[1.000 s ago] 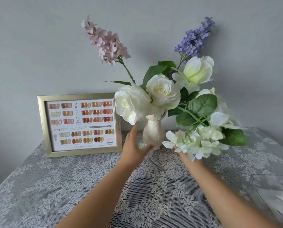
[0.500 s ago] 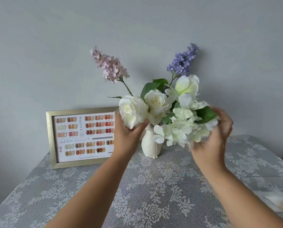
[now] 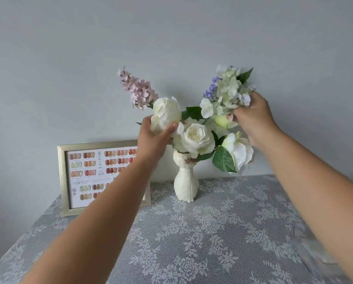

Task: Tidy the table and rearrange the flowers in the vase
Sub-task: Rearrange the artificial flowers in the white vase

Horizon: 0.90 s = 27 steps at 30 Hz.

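Observation:
A white cat-shaped vase [image 3: 186, 181] stands upright on the lace-covered table [image 3: 212, 232] near the wall. It holds white roses, a pink lilac spray [image 3: 137, 90] and a purple spray [image 3: 211, 90]. My left hand [image 3: 153, 138] grips the left white rose [image 3: 165, 113] from below, lifted above the vase mouth. My right hand [image 3: 251, 115] holds a white hydrangea cluster [image 3: 227, 93] raised high at the upper right, partly covering the purple spray. Another rose [image 3: 196, 137] sits at the centre and one white bloom [image 3: 240, 150] droops to the right.
A gold picture frame [image 3: 62, 181] with a nail-colour chart leans against the grey wall left of the vase; my left forearm crosses in front of it. A clear object [image 3: 331, 257] lies at the table's right edge.
My right hand has lifted the hydrangea cluster from beside the vase up to the purple spray. My left hand has closed on the left rose and raised it. The view has pulled back.

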### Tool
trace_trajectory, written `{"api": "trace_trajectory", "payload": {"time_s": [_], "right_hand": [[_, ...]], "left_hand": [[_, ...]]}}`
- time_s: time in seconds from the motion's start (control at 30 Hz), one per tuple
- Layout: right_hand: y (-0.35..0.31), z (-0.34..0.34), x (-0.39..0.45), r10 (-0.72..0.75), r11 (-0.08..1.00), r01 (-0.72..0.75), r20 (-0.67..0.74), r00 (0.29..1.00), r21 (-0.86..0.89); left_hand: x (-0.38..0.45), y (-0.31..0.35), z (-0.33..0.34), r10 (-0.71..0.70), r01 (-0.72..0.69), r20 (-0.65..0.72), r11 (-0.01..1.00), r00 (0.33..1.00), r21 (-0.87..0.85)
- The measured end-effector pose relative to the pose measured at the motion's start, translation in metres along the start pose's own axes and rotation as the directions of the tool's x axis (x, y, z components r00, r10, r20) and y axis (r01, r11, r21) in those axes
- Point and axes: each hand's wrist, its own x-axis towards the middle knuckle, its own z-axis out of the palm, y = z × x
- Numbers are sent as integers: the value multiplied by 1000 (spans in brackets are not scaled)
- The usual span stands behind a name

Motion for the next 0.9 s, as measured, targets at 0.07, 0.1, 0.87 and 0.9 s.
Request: {"api": "trace_trajectory", "payload": {"time_s": [0.07,0.1,0.87,0.9], "right_hand": [[-3,8,11,19,1000,-17,58,998,-24],[-4,11,16,33,999,-31,83,996,-33],[9,44,54,229,962,-177,265,937,-206],[12,44,52,239,958,-180,273,932,-222]], "left_hand": [[8,5,-2,-20,20,-4,999,1000,25],[11,8,-4,-29,30,-6,998,1000,58],[52,41,17,65,-225,232,588,971,777],[50,39,16,53,-229,242,559,969,797]]}}
